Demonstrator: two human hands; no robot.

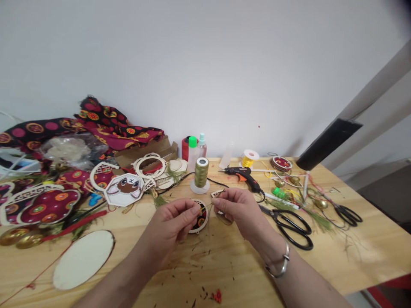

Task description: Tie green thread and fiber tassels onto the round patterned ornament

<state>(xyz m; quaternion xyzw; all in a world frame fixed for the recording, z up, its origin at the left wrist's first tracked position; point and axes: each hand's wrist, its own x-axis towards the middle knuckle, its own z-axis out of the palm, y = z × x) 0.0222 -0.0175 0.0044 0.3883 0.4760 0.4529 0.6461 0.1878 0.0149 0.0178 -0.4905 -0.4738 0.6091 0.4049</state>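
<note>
My left hand [180,217] is closed in a pinch on a thin olive thread, just over a round wooden-framed ornament [201,217] with dark patterned fabric. Opposite it, my right hand [239,209] pinches the thread too, its fingers partly hiding a small pale wooden piece [216,193] beside them. Whether that piece is held or only touched I cannot tell. A spool of olive thread [201,173] stands upright behind both hands. To the right of my right hand lie black-handled scissors [290,224].
A hot glue gun [245,176], a yellow thread spool [250,159] and a green-capped bottle [192,154] stand or lie along the back. Patterned fabric [118,124] and wooden frames [150,166] pile up at left, near an oval board [84,259]. More scissors [348,214] lie at right.
</note>
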